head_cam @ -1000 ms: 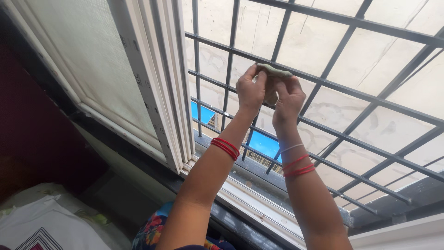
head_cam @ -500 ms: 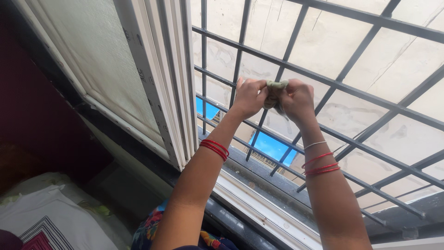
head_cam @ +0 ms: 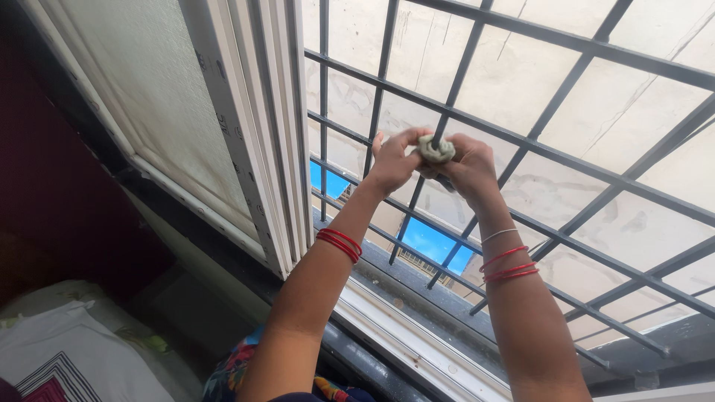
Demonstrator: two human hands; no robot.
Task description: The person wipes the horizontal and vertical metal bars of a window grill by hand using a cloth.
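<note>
Both my hands are raised to a dark metal window grille [head_cam: 521, 141]. My left hand [head_cam: 392, 160] and my right hand [head_cam: 468, 165] together grip a small wadded pale green cloth [head_cam: 436, 150], held against one of the slanted grille bars. Red bangles circle both wrists. The part of the cloth inside my fists is hidden.
A white sliding window frame [head_cam: 268, 134] with frosted glass [head_cam: 141, 97] stands to the left. The sill and track [head_cam: 417, 327] run below the grille. A pale wall lies beyond the bars, with a blue gap [head_cam: 432, 242] low down. A patterned white cloth [head_cam: 67, 357] lies at bottom left.
My hands and the cloth have slid a little down along the grille bar and bunched the cloth tighter between the fists. The camera view has shifted slightly.
</note>
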